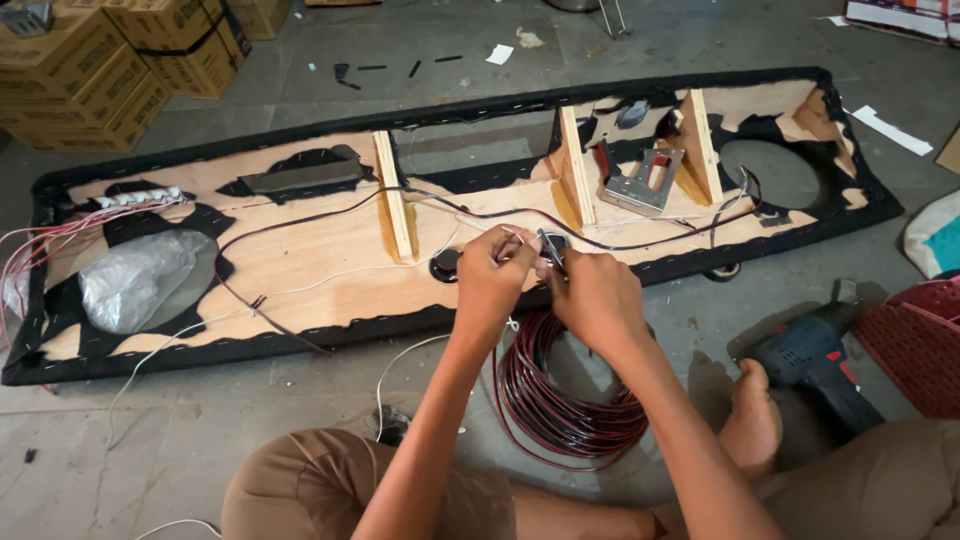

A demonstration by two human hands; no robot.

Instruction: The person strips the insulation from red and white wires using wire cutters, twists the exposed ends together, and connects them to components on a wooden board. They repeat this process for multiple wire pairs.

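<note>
A long plywood panel (330, 250) edged in black fabric lies on the floor, with wooden ribs, round cut-outs and wires running across it. My left hand (493, 278) and my right hand (597, 300) meet just in front of its near edge. Together they pinch thin wire ends and a small round black part (552, 247) between the fingertips. A coil of red-and-black wire (560, 400) lies on the floor under my forearms. My legs in brown trousers and a bare foot (752, 420) show at the bottom.
A blue power drill (815, 360) lies at the right beside a red crate (915, 340). Cardboard boxes (110, 60) are stacked at the far left. A metal bracket (642, 180) sits in the panel, silver plastic (135, 280) fills the left cut-out, and loose white wires trail over the floor.
</note>
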